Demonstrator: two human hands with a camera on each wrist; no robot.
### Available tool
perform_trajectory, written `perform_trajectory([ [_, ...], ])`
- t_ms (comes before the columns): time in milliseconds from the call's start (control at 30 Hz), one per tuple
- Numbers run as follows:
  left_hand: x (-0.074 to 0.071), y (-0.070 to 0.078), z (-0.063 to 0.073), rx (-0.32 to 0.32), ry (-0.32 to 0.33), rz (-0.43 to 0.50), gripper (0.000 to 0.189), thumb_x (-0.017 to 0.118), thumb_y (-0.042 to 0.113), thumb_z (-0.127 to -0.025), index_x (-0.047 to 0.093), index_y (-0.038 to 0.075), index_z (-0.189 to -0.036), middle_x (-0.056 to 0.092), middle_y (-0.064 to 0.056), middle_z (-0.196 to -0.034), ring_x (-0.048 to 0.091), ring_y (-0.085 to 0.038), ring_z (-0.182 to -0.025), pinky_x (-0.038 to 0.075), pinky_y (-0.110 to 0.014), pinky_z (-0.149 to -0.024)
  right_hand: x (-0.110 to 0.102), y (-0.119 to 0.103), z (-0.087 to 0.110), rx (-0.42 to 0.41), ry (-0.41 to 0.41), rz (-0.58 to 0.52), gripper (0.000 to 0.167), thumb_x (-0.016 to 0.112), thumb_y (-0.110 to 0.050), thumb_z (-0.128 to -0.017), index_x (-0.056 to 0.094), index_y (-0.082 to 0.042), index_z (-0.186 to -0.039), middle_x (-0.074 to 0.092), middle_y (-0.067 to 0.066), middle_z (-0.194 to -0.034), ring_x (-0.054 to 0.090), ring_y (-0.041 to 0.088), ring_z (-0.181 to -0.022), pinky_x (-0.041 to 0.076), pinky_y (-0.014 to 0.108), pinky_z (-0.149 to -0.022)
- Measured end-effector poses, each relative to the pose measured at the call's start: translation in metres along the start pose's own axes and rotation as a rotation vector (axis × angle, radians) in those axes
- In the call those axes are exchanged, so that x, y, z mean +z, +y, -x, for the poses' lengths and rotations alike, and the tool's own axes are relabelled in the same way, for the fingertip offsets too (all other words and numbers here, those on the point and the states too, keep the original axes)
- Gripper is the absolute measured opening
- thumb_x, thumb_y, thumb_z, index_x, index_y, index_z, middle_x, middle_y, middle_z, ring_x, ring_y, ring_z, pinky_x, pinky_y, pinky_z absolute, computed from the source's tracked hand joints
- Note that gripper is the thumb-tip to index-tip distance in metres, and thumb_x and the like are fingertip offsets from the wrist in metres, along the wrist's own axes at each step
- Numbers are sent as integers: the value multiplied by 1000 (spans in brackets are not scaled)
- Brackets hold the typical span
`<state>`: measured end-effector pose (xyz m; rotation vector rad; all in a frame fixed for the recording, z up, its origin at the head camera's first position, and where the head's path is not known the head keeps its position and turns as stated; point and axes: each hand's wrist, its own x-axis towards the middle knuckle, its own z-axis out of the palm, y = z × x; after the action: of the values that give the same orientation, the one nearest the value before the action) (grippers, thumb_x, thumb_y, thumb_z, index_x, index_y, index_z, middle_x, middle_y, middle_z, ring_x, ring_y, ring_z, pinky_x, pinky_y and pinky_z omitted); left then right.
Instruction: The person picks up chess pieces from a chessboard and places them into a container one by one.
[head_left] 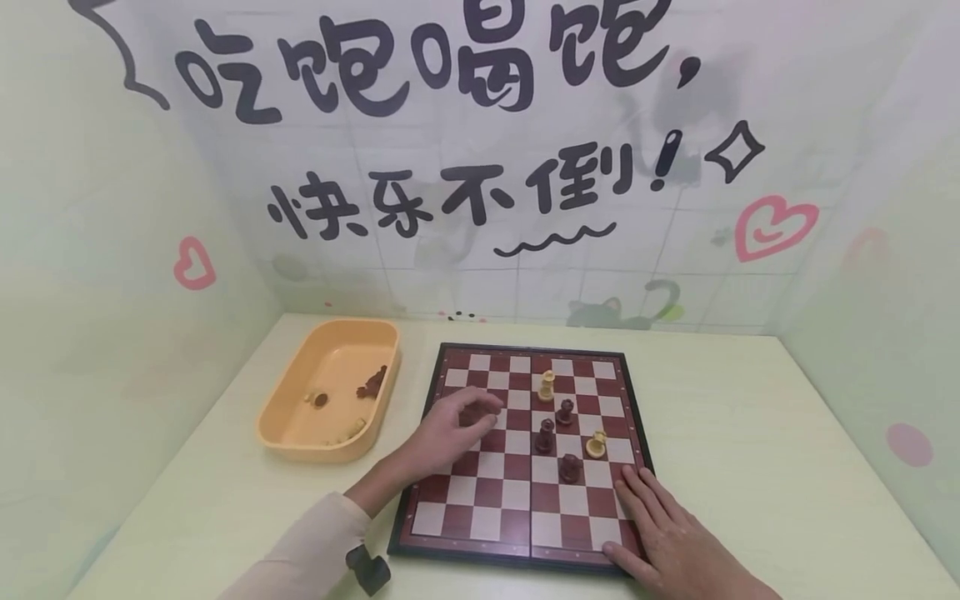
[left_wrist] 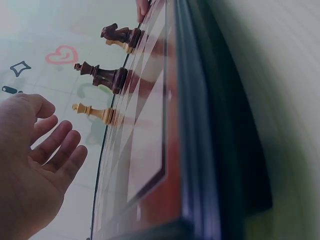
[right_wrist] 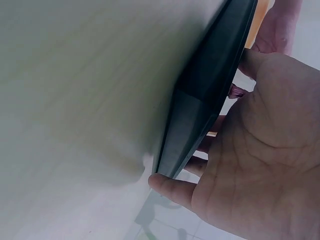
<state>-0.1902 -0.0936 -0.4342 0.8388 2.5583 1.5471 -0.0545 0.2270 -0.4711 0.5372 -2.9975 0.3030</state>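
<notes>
My left hand [head_left: 450, 429] hovers over the left half of the chessboard [head_left: 514, 517], its fingers loosely bent and nothing between them; the left wrist view confirms an empty palm. My right hand [head_left: 675, 533] rests on the board's near right edge with fingers straight, the little finger along its dark side [right_wrist: 192, 115]. On the right half stand several chess pieces: a cream piece [head_left: 546, 388], a small dark piece [head_left: 565, 412], a dark king [left_wrist: 107, 77], another cream piece [head_left: 596, 445] and a dark knight [head_left: 570, 469]. A slim cream piece [left_wrist: 95, 113] shows nearest the left fingertips.
Left of the board sits an orange tray [head_left: 279, 429] with some dark pieces [head_left: 372, 383] and cream pieces [head_left: 347, 433] lying in it. A printed curtain [head_left: 480, 283] hangs behind the pale table [head_left: 750, 433], with side panels left and right.
</notes>
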Motion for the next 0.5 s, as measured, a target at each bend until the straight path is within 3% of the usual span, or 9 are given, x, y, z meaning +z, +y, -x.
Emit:
perform_trajectory([
  [233,13,7,-5,30,-49,47,24,63,13,-101,67,4,-122,64,-2,-118,64,-19,-107,55,-37,-93,0,-1,1,8,-11,-24,86,53,-68,-96,50,0,-147,41,16,-156,34,35,-143,44,53,-107],
  [500,25,8,-9,-14,-95,105,28,65,13,-100,64,6,-127,63,0,-119,64,-16,-107,56,-29,-91,-8,-5,-1,31,-79,-36,85,54,-66,-96,46,0,-150,36,16,-159,31,37,-145,41,54,-110],
])
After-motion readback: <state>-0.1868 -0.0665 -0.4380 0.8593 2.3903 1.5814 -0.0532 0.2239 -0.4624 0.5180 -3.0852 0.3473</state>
